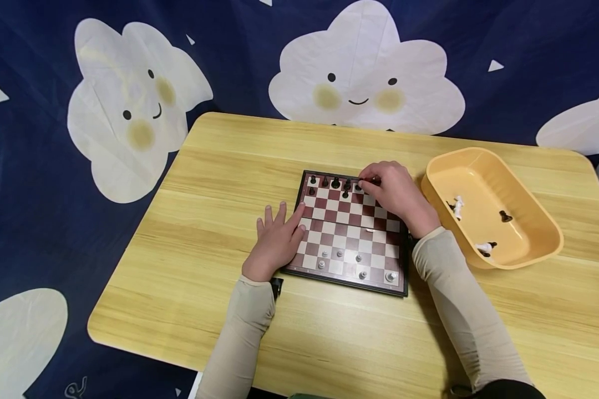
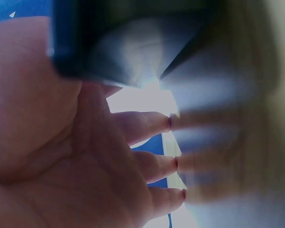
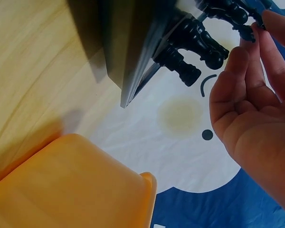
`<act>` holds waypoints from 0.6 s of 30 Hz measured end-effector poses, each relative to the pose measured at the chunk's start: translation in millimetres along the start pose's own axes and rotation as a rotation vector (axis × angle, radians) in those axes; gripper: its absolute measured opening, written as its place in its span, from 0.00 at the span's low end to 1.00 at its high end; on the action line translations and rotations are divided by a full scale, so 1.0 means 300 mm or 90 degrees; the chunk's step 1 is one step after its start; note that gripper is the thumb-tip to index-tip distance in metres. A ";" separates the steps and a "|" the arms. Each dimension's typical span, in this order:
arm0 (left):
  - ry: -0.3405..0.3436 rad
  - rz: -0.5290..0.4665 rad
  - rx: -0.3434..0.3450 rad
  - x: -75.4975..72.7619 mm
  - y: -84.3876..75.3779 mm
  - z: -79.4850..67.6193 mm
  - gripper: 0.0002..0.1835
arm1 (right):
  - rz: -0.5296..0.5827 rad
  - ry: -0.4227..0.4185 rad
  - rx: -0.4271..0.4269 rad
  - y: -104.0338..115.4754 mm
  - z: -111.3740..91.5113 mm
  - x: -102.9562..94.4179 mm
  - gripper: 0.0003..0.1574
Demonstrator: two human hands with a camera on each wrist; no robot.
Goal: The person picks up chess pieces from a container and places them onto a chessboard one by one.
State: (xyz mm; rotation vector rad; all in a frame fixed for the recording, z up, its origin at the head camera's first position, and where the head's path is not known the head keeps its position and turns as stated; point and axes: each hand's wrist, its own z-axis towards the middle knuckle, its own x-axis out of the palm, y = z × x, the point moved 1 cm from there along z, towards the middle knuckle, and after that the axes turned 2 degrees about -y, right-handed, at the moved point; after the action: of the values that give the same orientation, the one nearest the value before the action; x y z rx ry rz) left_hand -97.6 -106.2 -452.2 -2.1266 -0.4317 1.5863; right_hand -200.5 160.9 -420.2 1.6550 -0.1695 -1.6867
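A chessboard (image 1: pixel 346 233) with brown and white squares lies on the table, black pieces along its far side and several white pieces (image 1: pixel 363 275) near its front edge. My left hand (image 1: pixel 275 244) rests at the board's left edge, fingers spread, with the index finger and thumb over the border. Over the far right part of the board, my right hand (image 1: pixel 396 188) pinches a small black chess piece (image 3: pixel 258 20) between thumb and fingertips. Closer to the board's edge in the right wrist view stand other black pieces (image 3: pixel 199 42). The palm hides part of the far right row in the head view.
Right of the board stands a yellow plastic bin (image 1: pixel 534 244), close by the right forearm. Inside it lie several loose white and black pieces (image 1: pixel 505 216). A blue cloth (image 1: pixel 239 61) with white clouds hangs behind the wooden table (image 1: pixel 179 266).
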 end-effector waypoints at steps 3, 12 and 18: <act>0.000 -0.001 0.002 -0.002 0.000 0.000 0.30 | 0.002 0.001 0.005 0.001 0.000 0.000 0.11; 0.002 -0.004 0.001 -0.002 0.001 0.002 0.30 | 0.008 0.018 0.032 0.001 -0.002 0.003 0.13; 0.002 -0.003 -0.002 -0.001 0.000 0.000 0.30 | 0.022 0.023 0.052 0.016 -0.013 -0.012 0.20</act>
State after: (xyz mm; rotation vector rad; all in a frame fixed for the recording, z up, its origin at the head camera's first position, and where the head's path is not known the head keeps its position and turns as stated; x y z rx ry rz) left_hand -97.7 -106.5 -452.0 -2.1289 -0.4373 1.5804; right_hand -195.5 161.3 -415.1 1.7313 -0.2510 -1.6419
